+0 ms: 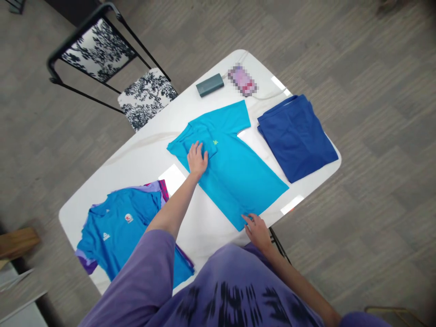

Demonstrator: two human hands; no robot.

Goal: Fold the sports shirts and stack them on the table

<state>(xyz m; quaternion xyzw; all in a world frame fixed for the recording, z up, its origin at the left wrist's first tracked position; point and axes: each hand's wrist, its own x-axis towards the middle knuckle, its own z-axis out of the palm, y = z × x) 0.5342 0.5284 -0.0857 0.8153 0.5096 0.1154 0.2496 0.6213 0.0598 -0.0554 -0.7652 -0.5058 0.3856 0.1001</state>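
A turquoise short-sleeved T-shirt (235,168) with a small yellow-green logo lies spread on the white table. Its near side is folded inward, and that sleeve lies over the chest. My left hand (197,160) rests flat on the folded sleeve, fingers outstretched. At the shirt's near bottom corner is my right hand (258,230), its fingers apart and the fingertips touching the hem. Neither hand grips the cloth.
Blue T-shirts and purple garments form a stack (126,227) at the left. A folded dark blue garment (296,136) lies right. Toward the far edge are a dark power bank (210,85) and a blurred phone (242,81) with a cable. A patterned chair (146,97) stands beyond the table (112,170).
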